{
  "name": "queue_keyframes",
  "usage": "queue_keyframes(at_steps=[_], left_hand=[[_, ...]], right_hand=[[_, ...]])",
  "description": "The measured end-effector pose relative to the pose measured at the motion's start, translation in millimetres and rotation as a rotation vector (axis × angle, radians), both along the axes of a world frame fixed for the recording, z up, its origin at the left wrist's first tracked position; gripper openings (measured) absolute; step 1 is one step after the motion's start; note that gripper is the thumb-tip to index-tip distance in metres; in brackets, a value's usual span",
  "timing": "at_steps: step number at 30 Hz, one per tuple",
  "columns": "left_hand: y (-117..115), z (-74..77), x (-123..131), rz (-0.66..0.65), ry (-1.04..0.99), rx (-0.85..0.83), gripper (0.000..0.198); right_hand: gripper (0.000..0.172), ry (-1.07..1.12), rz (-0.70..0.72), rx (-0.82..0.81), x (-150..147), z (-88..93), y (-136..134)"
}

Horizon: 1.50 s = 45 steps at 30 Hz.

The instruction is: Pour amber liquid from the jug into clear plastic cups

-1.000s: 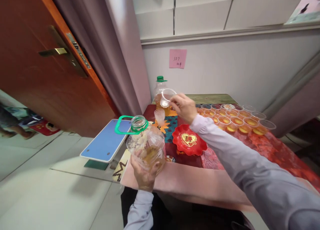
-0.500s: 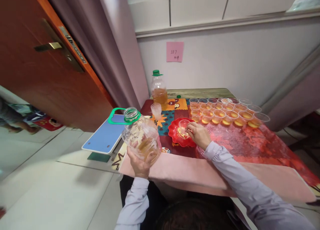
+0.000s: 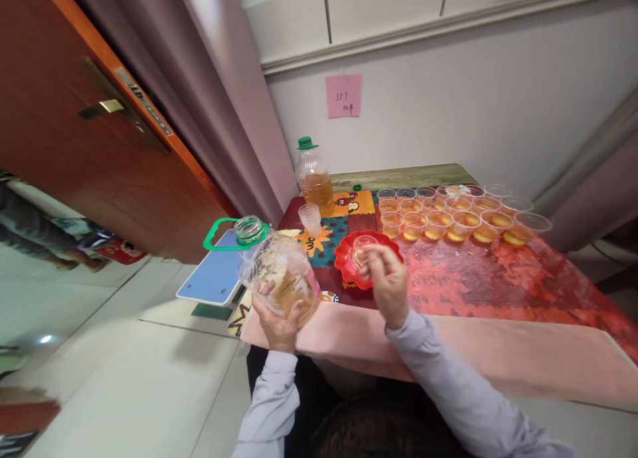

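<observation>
My left hand (image 3: 278, 320) is wrapped round the lower part of a large clear plastic jug (image 3: 284, 265). The jug is uncapped, leans to the left, has a green handle ring at its neck and holds some amber liquid. A clear plastic cup (image 3: 363, 242) sits in a red scalloped dish (image 3: 343, 272) on the table. In front of the cup, partly covering it, my right hand (image 3: 387, 277) has its fingers curled in, and I see nothing between them. To the right stand rows of clear cups (image 3: 463, 224) with amber liquid in the bottom.
A second jug (image 3: 318, 187) with a green cap stands at the back left, near a stack of clear cups (image 3: 311, 217). A small green cap (image 3: 357, 187) lies behind the dish. Beside the table is a blue stool (image 3: 209, 272). A person's legs (image 3: 40, 225) show past the door.
My right hand has drawn back from the cup in the red dish, and its fingers have curled. The left hand keeps its hold on the jug. The view has shifted slightly.
</observation>
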<state>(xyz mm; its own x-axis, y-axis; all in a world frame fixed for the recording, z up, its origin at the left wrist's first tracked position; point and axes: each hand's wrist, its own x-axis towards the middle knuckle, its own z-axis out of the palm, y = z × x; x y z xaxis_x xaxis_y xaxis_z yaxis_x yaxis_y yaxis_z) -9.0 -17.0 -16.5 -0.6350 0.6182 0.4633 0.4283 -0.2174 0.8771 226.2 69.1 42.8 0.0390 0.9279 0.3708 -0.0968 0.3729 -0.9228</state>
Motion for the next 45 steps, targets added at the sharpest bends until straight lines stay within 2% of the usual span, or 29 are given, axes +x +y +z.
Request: queue_keyframes(at_steps=[2, 4, 8, 10, 12, 14, 16, 19, 23, 25, 29, 33, 39, 42, 45], left_hand=[[0, 2.5, -1, -0.004, 0.001, -0.016, 0.111], [-2, 6.8, -1, -0.006, 0.000, -0.036, 0.110], [-10, 21.4, 0, -0.003, -0.023, -0.071, 0.100], [-16, 31.5, 0, -0.001, -0.021, -0.115, 0.101], [-23, 42.9, -1, 0.007, 0.041, -0.177, 0.104], [-30, 54.3, -1, 0.012, 0.160, -0.245, 0.108], [-35, 64.5, 0, 0.010, 0.264, -0.305, 0.110], [-39, 76.4, 5, -0.030, 0.318, -0.387, 0.112], [-40, 90.2, 11, -0.114, 0.381, -0.496, 0.111], [-40, 98.6, 12, -0.130, 0.423, -0.524, 0.111], [-41, 116.9, 12, -0.144, 0.469, -0.616, 0.110], [-43, 130.4, 10, -0.142, 0.519, -0.726, 0.111], [-44, 145.6, 9, -0.123, 0.673, -0.826, 0.114], [-42, 153.7, 8, -0.118, 0.727, -0.893, 0.115], [-38, 160.2, 10, -0.120, 0.769, -0.939, 0.112]], right_hand=[[0.032, 0.047, 0.171, -0.017, -27, -17.8, -20], [0.028, 0.015, 0.275, 0.026, -45, -34.6, -37], [0.020, -0.135, 0.420, 0.236, -51, -50.0, -53], [0.018, -0.129, 0.418, 0.228, -47, -50.9, -53], [0.022, -0.081, 0.386, 0.133, -45, -51.3, -51], [0.033, -0.066, 0.384, 0.040, -44, -52.5, -49], [0.052, -0.095, 0.409, -0.016, -46, -54.2, -49], [0.078, -0.132, 0.457, -0.042, -47, -56.2, -49], [0.088, -0.091, 0.481, -0.047, -45, -56.2, -50], [0.089, -0.076, 0.486, -0.059, -43, -54.7, -50], [0.076, -0.033, 0.508, -0.072, -41, -51.0, -50], [0.072, 0.031, 0.570, -0.097, -43, -54.7, -50], [0.068, 0.175, 0.744, -0.309, -53, -66.2, -52], [0.066, 0.243, 0.845, -0.400, -56, -65.9, -52], [0.069, 0.283, 0.888, -0.449, -57, -64.2, -51]])
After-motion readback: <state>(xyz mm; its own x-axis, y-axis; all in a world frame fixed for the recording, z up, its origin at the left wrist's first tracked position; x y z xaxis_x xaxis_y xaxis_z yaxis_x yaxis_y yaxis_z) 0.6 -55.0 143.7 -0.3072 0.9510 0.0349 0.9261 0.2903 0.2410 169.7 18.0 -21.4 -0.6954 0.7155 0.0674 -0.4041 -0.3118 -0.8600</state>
